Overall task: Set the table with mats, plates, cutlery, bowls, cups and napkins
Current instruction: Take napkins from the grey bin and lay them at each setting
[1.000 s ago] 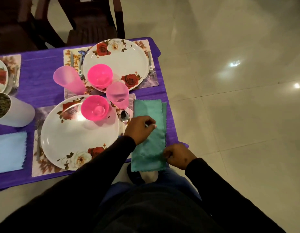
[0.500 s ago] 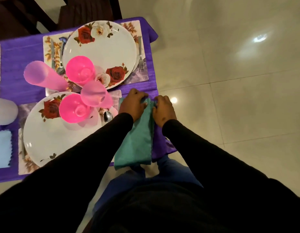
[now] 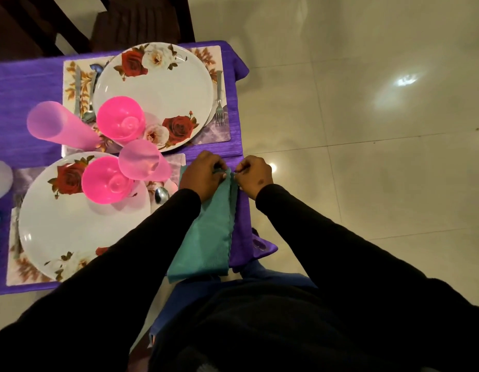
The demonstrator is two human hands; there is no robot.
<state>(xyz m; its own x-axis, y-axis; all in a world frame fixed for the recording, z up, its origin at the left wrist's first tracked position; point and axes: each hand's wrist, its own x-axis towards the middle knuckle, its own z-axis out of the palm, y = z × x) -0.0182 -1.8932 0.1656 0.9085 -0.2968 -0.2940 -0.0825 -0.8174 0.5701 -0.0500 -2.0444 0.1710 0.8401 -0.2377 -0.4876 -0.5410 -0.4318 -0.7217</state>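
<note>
Where hands (image 3: 203, 174) meet: unmarked napkin (image 3: 206, 242).

Head camera looks steeply down, close over the table corner (image 3: 241, 57).

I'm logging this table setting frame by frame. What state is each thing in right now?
teal napkin: folded long, near end hanging over the table edge
left hand: pinching the napkin's far end
right hand: pinching the same end
near plate: on its mat, pink bowl on it
far plate: on its mat, pink bowl on its rim
near pink cup: upright
far pink cup: upright
fork: flat, right of the far plate
</note>
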